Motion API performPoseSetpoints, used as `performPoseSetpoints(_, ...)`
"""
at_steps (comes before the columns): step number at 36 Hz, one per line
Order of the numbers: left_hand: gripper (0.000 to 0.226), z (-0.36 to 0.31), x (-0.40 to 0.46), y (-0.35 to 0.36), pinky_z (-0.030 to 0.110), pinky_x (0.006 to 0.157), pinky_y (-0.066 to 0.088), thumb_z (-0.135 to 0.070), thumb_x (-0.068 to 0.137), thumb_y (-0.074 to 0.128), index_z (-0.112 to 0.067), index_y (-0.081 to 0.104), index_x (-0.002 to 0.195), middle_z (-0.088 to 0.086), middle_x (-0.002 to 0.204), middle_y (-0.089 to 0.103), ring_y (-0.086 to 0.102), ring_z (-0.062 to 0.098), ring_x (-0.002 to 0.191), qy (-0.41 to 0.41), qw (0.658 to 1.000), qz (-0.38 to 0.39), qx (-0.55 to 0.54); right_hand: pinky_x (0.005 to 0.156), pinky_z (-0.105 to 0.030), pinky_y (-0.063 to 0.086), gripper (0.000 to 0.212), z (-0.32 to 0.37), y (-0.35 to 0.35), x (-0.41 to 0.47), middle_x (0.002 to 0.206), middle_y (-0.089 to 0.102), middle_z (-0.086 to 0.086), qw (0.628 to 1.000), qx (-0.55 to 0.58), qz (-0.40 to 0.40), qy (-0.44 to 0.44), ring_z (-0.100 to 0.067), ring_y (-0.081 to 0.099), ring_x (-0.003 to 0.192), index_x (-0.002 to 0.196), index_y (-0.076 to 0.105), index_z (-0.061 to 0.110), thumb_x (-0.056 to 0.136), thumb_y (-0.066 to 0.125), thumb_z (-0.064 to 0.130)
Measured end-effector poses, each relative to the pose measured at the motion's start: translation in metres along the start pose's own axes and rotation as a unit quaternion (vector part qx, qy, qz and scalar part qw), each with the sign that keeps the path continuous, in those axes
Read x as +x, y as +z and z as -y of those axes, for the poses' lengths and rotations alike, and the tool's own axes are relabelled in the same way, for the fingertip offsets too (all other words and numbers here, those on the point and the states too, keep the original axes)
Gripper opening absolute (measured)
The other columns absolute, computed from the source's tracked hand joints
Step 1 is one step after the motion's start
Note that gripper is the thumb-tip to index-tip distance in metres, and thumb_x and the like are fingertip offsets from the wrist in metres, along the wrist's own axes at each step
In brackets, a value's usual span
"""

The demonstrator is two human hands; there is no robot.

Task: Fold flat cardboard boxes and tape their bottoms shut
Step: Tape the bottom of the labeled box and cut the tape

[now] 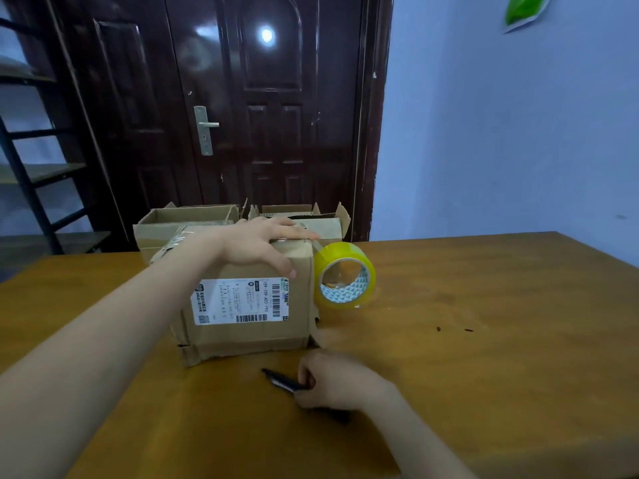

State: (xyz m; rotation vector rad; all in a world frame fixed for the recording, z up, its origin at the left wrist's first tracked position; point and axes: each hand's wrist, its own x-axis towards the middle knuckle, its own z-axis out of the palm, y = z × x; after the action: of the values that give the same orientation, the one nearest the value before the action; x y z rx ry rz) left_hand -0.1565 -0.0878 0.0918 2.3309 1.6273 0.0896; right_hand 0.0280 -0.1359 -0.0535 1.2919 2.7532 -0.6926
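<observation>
A cardboard box (249, 326) with a white shipping label stands on the wooden table (484, 305), its taped side up. My left hand (262, 243) rests flat on top of the box, fingers straight, thumb hanging over the front face. A yellow tape roll (345, 274) hangs at the box's upper right corner, still joined to it by a strip of tape. My right hand (332, 378) lies on the table in front of the box and grips a black pen-like tool (287, 382).
Two more folded boxes, one at the left (186, 219) and one at the right (311, 216), stand open-topped behind the front box at the table's far edge. A dark door (242, 98) and a metal shelf (31, 174) are beyond. Small dark specks (453, 329) lie on the table at right.
</observation>
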Motion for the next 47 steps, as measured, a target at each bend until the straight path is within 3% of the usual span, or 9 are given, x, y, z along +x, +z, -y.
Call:
performPoseSetpoints(6,0.084,0.002,0.002,0.0,0.053,0.113,0.016,-0.072,0.05,0.057,-0.072,0.025,0.128,-0.012,0.151,0.02,0.019,0.022,0.139,-0.004,1.0,0.005,0.01,0.063,-0.031,0.045,0.022,-0.009,-0.008,-0.002,0.097,0.056,-0.003,1.0,0.007,-0.007,0.008,-0.016,0.052,0.077,0.102,0.057,0.015,0.087,0.061,0.03)
performPoseSetpoints(11,0.089,0.004,0.002,0.0,0.053,0.114,0.01,-0.075,0.049,0.052,-0.073,0.014,0.13,-0.015,0.156,0.011,0.013,0.022,0.141,-0.017,0.999,0.01,0.033,0.055,-0.026,0.045,0.006,-0.038,-0.042,-0.027,0.071,0.061,0.005,0.966,0.253,0.009,-0.048,-0.009,0.053,0.053,0.096,0.051,0.017,0.093,0.056,0.016)
performPoseSetpoints(15,0.102,0.003,0.003,0.0,0.051,0.114,0.004,-0.076,0.047,0.045,-0.062,0.003,0.139,-0.014,0.157,0.003,0.005,0.02,0.143,-0.029,0.997,0.02,0.064,0.04,-0.017,0.035,0.011,-0.047,-0.071,-0.044,0.059,0.057,0.002,0.888,0.426,-0.153,-0.088,-0.009,0.044,0.042,0.095,0.049,0.012,0.093,0.055,0.004)
performPoseSetpoints(18,0.113,0.0,0.002,0.0,0.047,0.114,0.002,-0.076,0.044,0.04,-0.05,-0.002,0.145,-0.015,0.158,-0.001,0.003,0.017,0.144,-0.04,0.996,0.026,0.077,0.04,-0.021,0.036,0.014,-0.042,-0.087,-0.039,0.063,0.06,-0.004,0.844,0.431,-0.314,-0.062,-0.01,0.044,0.042,0.104,0.054,0.016,0.092,0.057,0.008)
performPoseSetpoints(22,0.113,0.002,0.005,0.0,0.048,0.114,0.003,-0.078,0.045,0.039,-0.05,-0.004,0.145,-0.015,0.157,0.0,0.003,0.018,0.143,-0.04,0.995,0.031,0.087,0.047,-0.033,0.049,0.021,-0.027,-0.101,-0.025,0.069,0.063,-0.001,0.874,0.267,-0.406,-0.001,-0.011,0.051,0.049,0.109,0.059,0.029,0.092,0.058,0.016)
performPoseSetpoints(29,0.111,0.006,0.008,0.0,0.05,0.115,0.004,-0.078,0.047,0.041,-0.052,-0.005,0.144,-0.016,0.157,0.001,0.005,0.019,0.142,-0.04,0.995,0.029,0.085,0.052,-0.028,0.05,0.027,-0.008,-0.119,-0.006,0.084,0.066,-0.002,0.918,0.123,-0.372,0.059,-0.017,0.059,0.061,0.113,0.067,0.02,0.09,0.055,0.013)
performPoseSetpoints(35,0.11,0.006,0.008,0.0,0.049,0.115,0.003,-0.077,0.047,0.041,-0.052,-0.004,0.144,-0.017,0.156,0.001,0.004,0.018,0.142,-0.039,0.996,0.03,0.078,0.067,-0.038,0.059,0.029,-0.004,-0.131,0.0,0.094,0.068,-0.004,0.926,0.103,-0.352,0.086,-0.02,0.065,0.073,0.11,0.07,0.019,0.087,0.055,0.009)
performPoseSetpoints(40,0.111,0.006,0.008,0.0,0.049,0.114,0.003,-0.077,0.047,0.041,-0.052,-0.004,0.145,-0.017,0.156,0.002,0.005,0.017,0.142,-0.037,0.996,0.032,0.08,0.048,-0.018,0.043,0.028,-0.011,-0.139,-0.003,0.077,0.067,-0.002,0.936,0.143,-0.312,0.075,-0.007,0.06,0.058,0.112,0.068,0.02,0.087,0.058,0.011)
performPoseSetpoints(47,0.111,0.008,0.01,0.0,0.05,0.115,0.003,-0.078,0.046,0.042,-0.053,-0.002,0.144,-0.017,0.156,0.001,0.004,0.019,0.143,-0.038,0.996,0.03,0.077,0.046,-0.017,0.039,0.022,-0.017,-0.145,-0.011,0.058,0.063,-0.001,0.944,0.191,-0.264,0.058,-0.001,0.043,0.037,0.106,0.07,0.021,0.087,0.061,0.014)
